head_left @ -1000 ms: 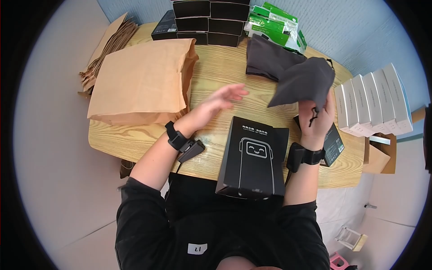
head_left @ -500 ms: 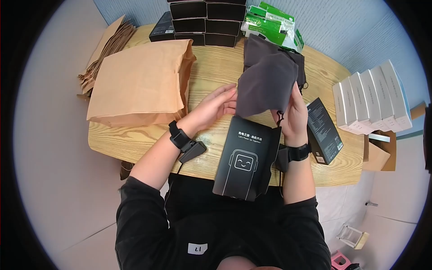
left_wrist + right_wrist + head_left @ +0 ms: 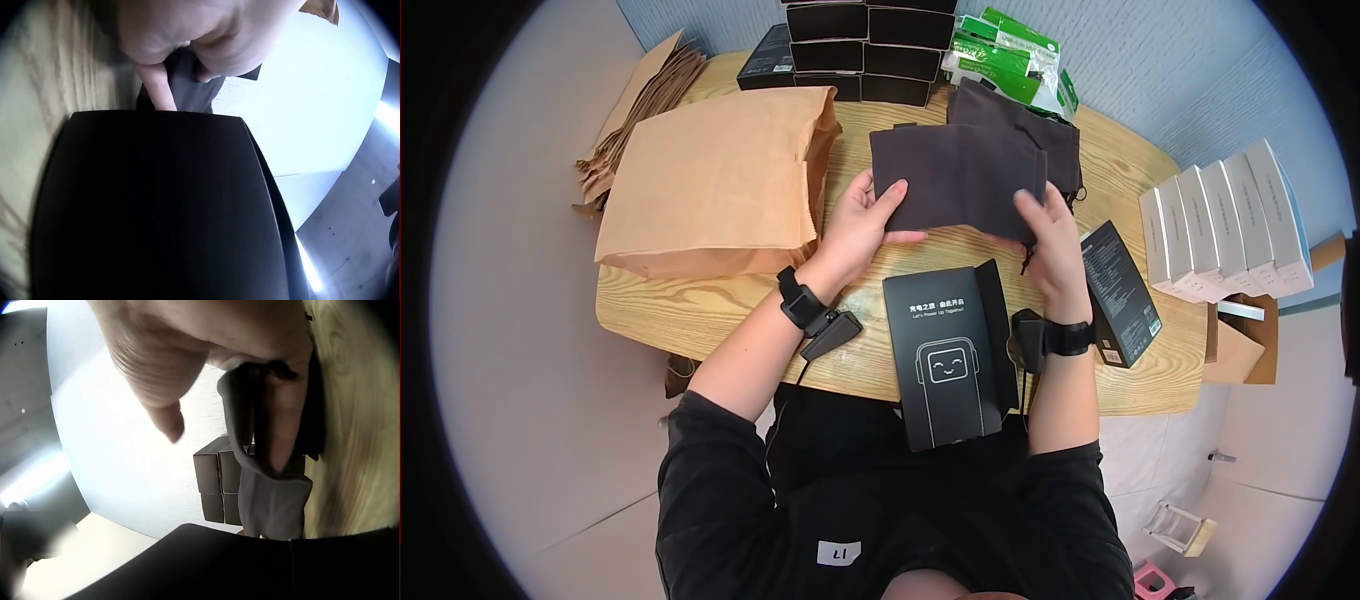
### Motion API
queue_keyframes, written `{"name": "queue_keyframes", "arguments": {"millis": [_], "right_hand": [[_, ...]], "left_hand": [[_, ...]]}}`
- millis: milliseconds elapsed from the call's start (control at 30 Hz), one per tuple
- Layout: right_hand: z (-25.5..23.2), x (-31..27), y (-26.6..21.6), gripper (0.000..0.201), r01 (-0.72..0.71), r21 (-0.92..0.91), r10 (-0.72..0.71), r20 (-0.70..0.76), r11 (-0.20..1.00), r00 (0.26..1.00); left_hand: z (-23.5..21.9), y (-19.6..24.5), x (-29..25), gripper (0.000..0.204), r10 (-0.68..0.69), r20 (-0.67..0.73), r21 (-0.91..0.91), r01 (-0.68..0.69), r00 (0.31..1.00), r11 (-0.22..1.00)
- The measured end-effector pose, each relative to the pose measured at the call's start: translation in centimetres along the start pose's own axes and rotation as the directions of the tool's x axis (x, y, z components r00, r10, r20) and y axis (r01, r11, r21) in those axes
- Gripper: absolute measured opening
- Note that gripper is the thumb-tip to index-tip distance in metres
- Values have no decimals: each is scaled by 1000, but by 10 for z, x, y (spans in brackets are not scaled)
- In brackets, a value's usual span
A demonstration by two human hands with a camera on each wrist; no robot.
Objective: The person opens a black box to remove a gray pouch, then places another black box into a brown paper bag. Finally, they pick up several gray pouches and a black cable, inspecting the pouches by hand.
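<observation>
A dark grey drawstring pouch (image 3: 960,180) is spread flat between both hands above the table. My left hand (image 3: 862,228) pinches its left end, thumb on top and fingers beneath. At the other end is my right hand (image 3: 1052,240). In the right wrist view, a straight finger (image 3: 284,419) reaches inside the pouch's mouth, while the thumb (image 3: 165,419) stands apart from the cloth. A black cord hangs by that hand. Nearer the body, a black box (image 3: 945,350) printed with a smiling device leans over the table's front edge, its side flap out.
More grey pouches (image 3: 1055,145) lie behind. Around the table (image 3: 860,120) stand a large brown paper bag (image 3: 710,180), stacked black boxes (image 3: 825,55), green-and-white packets (image 3: 1010,60) and a row of white boxes (image 3: 1230,220). Another black box (image 3: 1122,295) lies at right.
My right hand has brought the pouch from the right to the middle. My left hand has taken its left end, and the pouch is now stretched flat. The black box has shifted and turned slightly.
</observation>
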State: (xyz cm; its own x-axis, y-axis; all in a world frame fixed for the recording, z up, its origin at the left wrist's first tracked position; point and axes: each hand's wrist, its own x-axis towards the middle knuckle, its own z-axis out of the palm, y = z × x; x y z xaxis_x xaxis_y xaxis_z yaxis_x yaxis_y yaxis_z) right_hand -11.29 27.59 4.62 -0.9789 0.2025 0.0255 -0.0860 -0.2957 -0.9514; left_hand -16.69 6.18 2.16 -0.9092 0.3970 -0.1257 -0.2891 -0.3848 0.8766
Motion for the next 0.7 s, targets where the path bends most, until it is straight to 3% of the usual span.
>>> {"name": "queue_keyframes", "arguments": {"millis": [133,233,267,333,367,467,567,633,700], "right_hand": [[-3,-1,0,33,-97,-130,104,49,987,993],[-9,3,5,28,24,-54,-25,-7,998,1000],[-10,2,1,28,24,-55,-25,-6,998,1000],[-10,-3,-8,30,-41,162,41,1,986,999],[-9,-5,-10,30,-40,162,40,1,986,999],[-10,-5,-6,38,-213,-4,213,85,977,973],[-10,-2,5,42,-192,-3,192,41,981,980],[-9,-3,-1,38,-143,38,143,12,989,990],[-9,2,-12,36,-200,405,123,207,892,970]], "left_hand": [[1,2,-1,28,4,-13,19,-4,1000,1000],[-3,1,1,27,-28,-5,84,28,1000,996],[-3,1,1,27,-27,-2,95,27,1000,995],[-3,0,1,27,-26,1,107,26,1000,994],[-3,-1,1,27,-23,15,94,21,1000,995],[-2,-1,0,27,-29,51,67,26,998,997],[-2,-2,2,29,-54,82,63,49,995,997],[-4,-4,3,30,-63,89,70,57,994,996],[-6,-5,8,32,-93,97,25,91,991,996]]}}
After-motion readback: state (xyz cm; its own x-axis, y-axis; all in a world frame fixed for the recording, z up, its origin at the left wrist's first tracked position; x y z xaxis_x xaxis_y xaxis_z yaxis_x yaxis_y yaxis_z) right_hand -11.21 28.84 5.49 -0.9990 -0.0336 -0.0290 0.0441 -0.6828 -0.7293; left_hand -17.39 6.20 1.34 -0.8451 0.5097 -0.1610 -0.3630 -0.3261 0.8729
